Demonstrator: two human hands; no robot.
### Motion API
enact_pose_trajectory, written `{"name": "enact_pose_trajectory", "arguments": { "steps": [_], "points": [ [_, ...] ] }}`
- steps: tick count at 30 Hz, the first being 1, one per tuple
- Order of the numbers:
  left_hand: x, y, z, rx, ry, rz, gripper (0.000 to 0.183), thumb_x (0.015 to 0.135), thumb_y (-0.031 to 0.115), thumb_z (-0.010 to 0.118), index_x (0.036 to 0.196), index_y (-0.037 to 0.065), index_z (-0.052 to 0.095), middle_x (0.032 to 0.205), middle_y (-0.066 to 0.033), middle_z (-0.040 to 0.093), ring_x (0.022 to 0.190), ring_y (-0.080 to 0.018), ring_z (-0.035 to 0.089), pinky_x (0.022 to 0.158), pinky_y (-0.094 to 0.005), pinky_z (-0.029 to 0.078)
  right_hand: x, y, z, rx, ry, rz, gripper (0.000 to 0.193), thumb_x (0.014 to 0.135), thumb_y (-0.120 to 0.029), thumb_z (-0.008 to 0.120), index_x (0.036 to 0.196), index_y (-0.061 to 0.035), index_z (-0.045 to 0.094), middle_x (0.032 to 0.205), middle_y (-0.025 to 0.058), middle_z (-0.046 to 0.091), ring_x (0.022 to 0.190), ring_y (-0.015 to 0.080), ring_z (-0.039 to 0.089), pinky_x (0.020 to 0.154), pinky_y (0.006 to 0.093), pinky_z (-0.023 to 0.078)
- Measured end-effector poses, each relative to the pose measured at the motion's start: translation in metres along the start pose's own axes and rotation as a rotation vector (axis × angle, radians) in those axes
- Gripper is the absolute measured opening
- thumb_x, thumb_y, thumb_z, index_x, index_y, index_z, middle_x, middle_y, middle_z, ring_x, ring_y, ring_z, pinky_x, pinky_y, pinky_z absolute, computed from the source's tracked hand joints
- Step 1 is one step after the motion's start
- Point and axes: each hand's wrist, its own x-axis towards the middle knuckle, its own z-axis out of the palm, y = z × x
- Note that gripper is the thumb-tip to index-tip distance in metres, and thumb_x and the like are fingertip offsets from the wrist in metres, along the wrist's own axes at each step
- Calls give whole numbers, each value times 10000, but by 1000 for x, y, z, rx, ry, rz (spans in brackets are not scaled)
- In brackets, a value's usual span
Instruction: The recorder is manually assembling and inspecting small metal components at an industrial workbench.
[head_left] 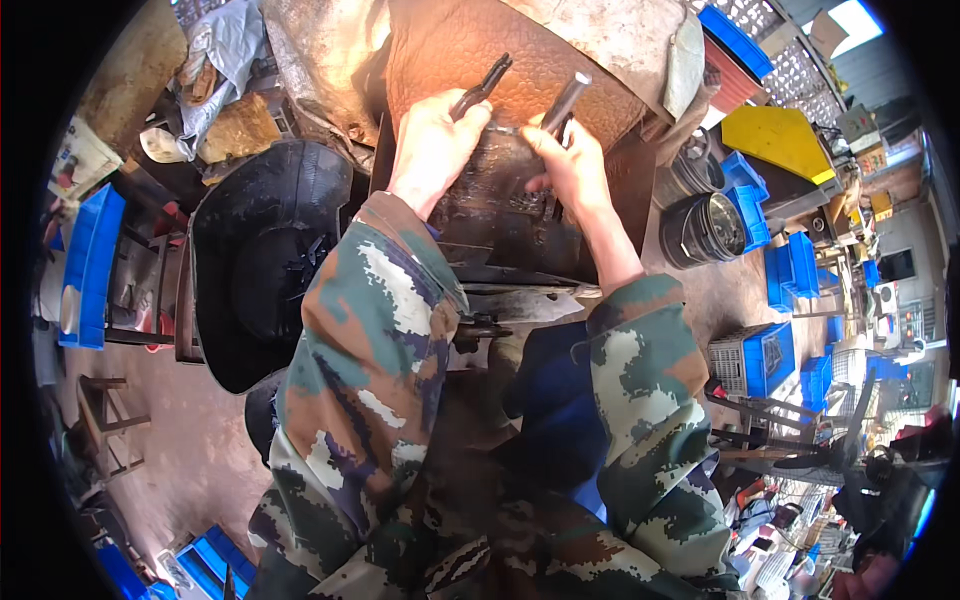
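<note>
Left hand (432, 145): fingers closed around a dark, narrow, slightly bent metal tool (484, 86), its free end sticking up past the thumb and leaning right. Right hand (574, 172): thumb and fingers wrapped on a dark cylindrical metal rod (567, 102), bright flat end up, also leaning right. Lower fingers of that hand curl underneath, detail lost in shadow. Short thin greyish piece (503, 129) shows in the gap between the hands; can't tell which one it belongs to

Both held items are over a dark, scuffed, flat surface (472, 188) in front of the person. Brown wrinkled leathery sheet (430, 60) lies at its far side. Forearms in camouflage-patterned fabric sleeves (375, 300)

Left of the left sleeve: large black curved plastic tub (222, 235) with small dark pieces (316, 265) in it. Further left, long blue plastic tray (92, 255). Right side: round black bucket (687, 236) with greyish contents, yellow flat panel (775, 145) beyond, grey slatted crate (727, 366) touching a blue bin (775, 345) lower down
</note>
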Motion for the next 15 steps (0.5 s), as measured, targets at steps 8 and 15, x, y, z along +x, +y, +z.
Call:
{"name": "enact_pose_trajectory", "arguments": {
  "steps": [8,15],
  "points": [
    [1,-6,14,28,-113,-33,231,934,243,641,961,31,729,734,13,635,715,-80,550,679,-254,446,-89,-2,-47,-436,-483,-141,219,848,3,716,1052,-28,644,1084,71,677,888,179,689,600,303,552],
    [-4,-23,8,199,-215,-13,291,905,283,629,980,15,714,779,-149,688,760,-237,666,738,-392,498,-131,20,-33,-801,-647,-331,376,695,92,618,1052,-25,641,1109,131,662,1066,353,621,889,414,517]
  ]
}}
